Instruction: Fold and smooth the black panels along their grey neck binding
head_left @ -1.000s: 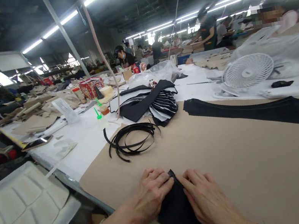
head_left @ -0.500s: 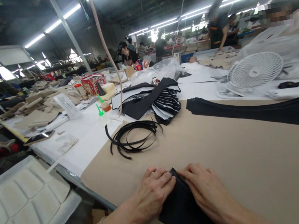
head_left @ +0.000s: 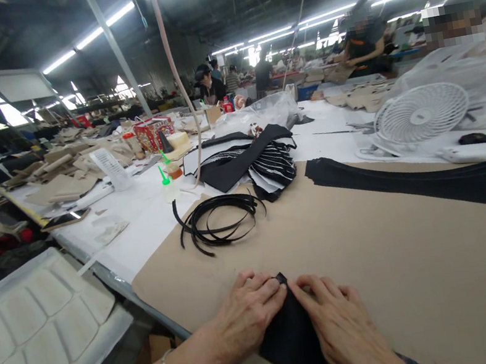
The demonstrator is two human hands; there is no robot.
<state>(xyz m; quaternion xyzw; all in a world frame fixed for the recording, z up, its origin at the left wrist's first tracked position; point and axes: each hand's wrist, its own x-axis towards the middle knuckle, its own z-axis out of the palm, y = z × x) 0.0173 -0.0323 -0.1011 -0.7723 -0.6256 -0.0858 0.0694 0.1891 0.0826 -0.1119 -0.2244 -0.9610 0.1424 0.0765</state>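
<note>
A black piece of thin leather-like material [head_left: 294, 339] lies near the table's front edge, its narrow end pointing away from me. My left hand [head_left: 252, 307] presses that end from the left, fingers curled together and thumb along the edge. On the opposite side, my right hand [head_left: 343, 324] has its thumb and forefinger closed at the edge of the same piece, its other fingers bent. Under both hands spreads a beige sheet [head_left: 402, 260]. Beyond them lies a loose coil of black strips [head_left: 192, 225]. The right palm and wrist cover part of the black piece.
Long black pieces [head_left: 402, 179] are stacked at right, and a fanned pile of black pieces [head_left: 240, 167] lies farther back. A white fan [head_left: 422, 116] stands at right. Green-tipped bottles [head_left: 168, 189] and a phone [head_left: 66, 219] are at left. A cream quilted panel [head_left: 27, 320] lies beside the table.
My right hand has slid slightly toward me, and its fingers are more bent. The left hand stays at the piece's narrow end. The view has shifted slightly.
</note>
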